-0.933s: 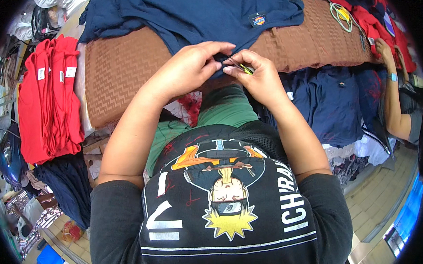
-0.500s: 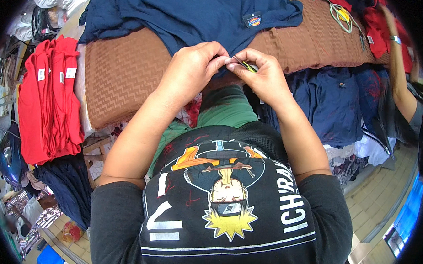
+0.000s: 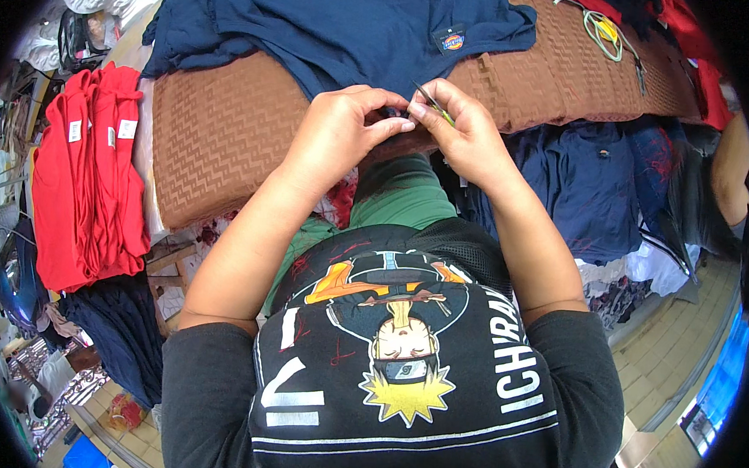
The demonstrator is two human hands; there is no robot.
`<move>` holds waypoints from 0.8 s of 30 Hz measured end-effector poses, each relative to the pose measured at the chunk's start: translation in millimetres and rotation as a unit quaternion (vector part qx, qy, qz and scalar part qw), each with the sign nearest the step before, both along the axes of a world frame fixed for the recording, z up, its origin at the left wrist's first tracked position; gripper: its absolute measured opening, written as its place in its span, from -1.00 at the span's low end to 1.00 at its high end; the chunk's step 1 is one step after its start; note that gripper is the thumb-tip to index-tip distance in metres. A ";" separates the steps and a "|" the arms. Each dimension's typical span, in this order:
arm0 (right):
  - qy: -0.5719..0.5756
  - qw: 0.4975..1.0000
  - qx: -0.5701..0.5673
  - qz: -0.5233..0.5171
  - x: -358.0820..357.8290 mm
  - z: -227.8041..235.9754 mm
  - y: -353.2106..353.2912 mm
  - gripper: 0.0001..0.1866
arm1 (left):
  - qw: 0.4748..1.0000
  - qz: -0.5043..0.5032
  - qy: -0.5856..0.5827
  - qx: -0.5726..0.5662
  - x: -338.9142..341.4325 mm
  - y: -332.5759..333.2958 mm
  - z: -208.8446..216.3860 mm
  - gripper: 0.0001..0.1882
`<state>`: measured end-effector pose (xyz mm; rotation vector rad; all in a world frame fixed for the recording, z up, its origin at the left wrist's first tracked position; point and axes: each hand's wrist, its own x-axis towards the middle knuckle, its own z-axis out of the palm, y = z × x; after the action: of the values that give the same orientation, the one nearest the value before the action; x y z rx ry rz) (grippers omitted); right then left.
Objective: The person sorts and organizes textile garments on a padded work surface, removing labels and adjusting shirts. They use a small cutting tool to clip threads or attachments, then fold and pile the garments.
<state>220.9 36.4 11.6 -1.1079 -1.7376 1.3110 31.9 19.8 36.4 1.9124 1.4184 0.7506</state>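
Thread trimming at the hem of a navy garment, upper centre of frame.

The left hand (image 3: 341, 135) pinches a fold of the navy blue shirt (image 3: 360, 30) between thumb and fingertips, fingers pressed together; the right hand (image 3: 464, 133) has its fingers closed round small thread snips (image 3: 432, 106) with a yellow-green grip, tips touching the same fold. Judged step: clipping a loose thread at the edge. The next move likely calls for a taut fold and a small, close cut clear of the seam. The shirt is soft knit with 1 sewn badge (image 3: 452, 41), draped over a brown zigzag-textured cloth (image 3: 219, 133). Folded red garments (image 3: 89, 177) lie stacked at left; dark blue clothing (image 3: 597, 186) is heaped at right.
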 end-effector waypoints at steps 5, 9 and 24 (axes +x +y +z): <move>-0.106 0.977 0.185 0.015 -6.2 19.5 -0.1 -0.81 | 0.990 -0.004 0.094 0.101 2.8 -3.0 5.7 -0.85; -0.132 0.976 0.169 -0.029 -6.0 41.9 -7.3 -0.75 | 0.998 0.039 0.006 -0.049 -0.9 -1.0 5.1 -0.86; -0.079 0.984 0.159 -0.018 -2.4 17.6 -12.6 -0.77 | 0.977 0.062 -0.142 -0.147 -3.7 3.1 1.6 -0.82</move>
<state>218.4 23.8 29.2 -1.0747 -1.9513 0.9017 28.1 22.9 38.0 1.4411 1.3900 0.7884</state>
